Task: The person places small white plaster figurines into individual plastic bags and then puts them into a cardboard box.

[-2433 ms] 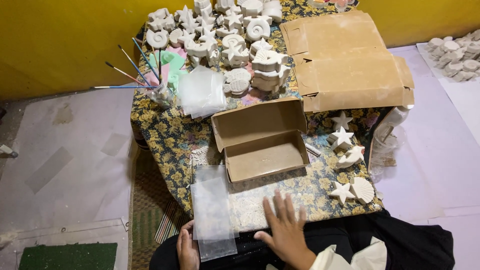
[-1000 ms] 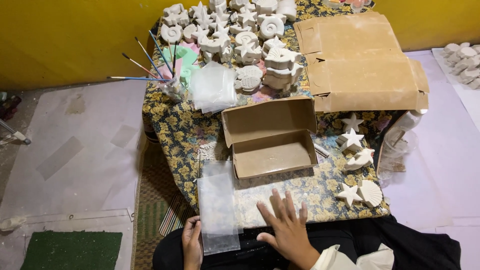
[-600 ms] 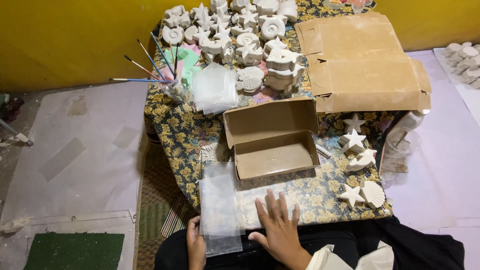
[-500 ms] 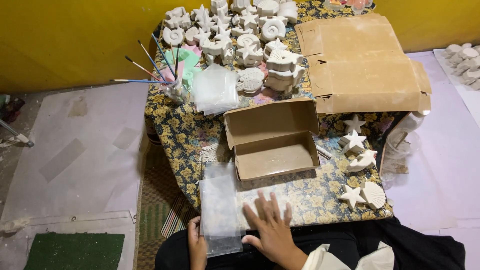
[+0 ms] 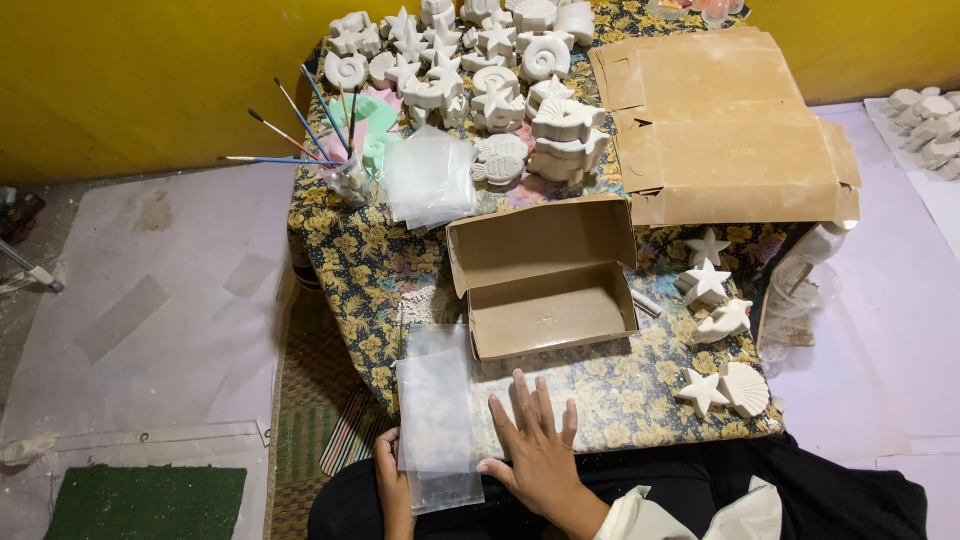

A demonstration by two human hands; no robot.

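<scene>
The person is sitting at the near edge of a low table draped in a yellow-and-dark flowered cloth (image 5: 345, 260). The right hand (image 5: 538, 450) is lying flat on the cloth, fingers spread and palm down, pressing on a thin clear sheet that is hard to make out against the pattern. The left hand (image 5: 393, 478) is gripping the bottom of a limp, glossy clear plastic bag (image 5: 437, 415), thumb hidden beneath it; the bag is hanging over the table edge at about 7 o'clock from the open cardboard box (image 5: 545, 275). That box is sitting at the table's middle, matte brown, rectangular, lid flap standing up at its far side, and is showing a bare floor. At 12 o'clock a crowd of chalky white plaster figures (image 5: 500, 75), shells and stars, is filling the far end. At 2 o'clock a flattened cardboard sheet (image 5: 720, 125) is lying. At 3 o'clock more plaster stars (image 5: 708, 280) are resting. At 10 o'clock thin paintbrushes (image 5: 290, 135) are sticking out beside a stack of clear bags (image 5: 428, 180).
</scene>
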